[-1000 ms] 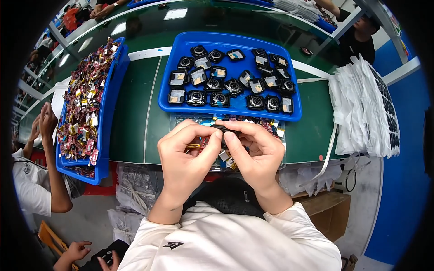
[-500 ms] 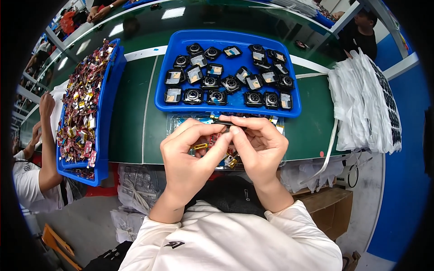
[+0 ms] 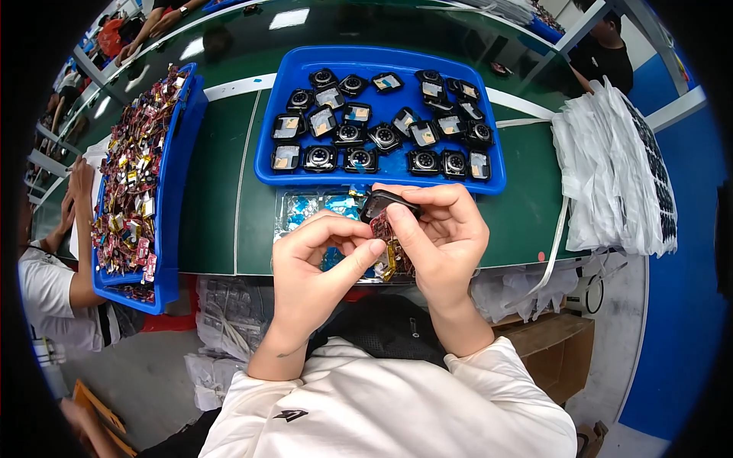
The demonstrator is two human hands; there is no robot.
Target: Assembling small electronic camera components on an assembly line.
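My right hand (image 3: 447, 240) grips a black smartwatch case (image 3: 379, 203) between thumb and fingers, tilted above the bench. A small red circuit board (image 3: 379, 224) hangs at the case's near edge. My left hand (image 3: 317, 252) has thumb and forefinger curled together at that board, seeming to pinch its edge; the exact contact is partly hidden. Beneath both hands lies a clear plastic tray (image 3: 281, 210) holding blue film bits and yellow-and-red electronic parts (image 3: 391, 263). Just beyond stands a blue tray (image 3: 267, 164) of several black watch cases (image 3: 319, 158), some face down.
To the left, a long blue bin (image 3: 174, 221) is heaped with red circuit boards and small parts. White foam sheets or bags (image 3: 603, 175) stack at the right of the green bench (image 3: 217, 206). A cardboard box (image 3: 561, 359) sits below right. Other people work at left and far side.
The black watch case has tipped up in my right hand, exposing the red board. My left fingers have drawn back from the case toward the board, uncovering more blue film in the clear tray.
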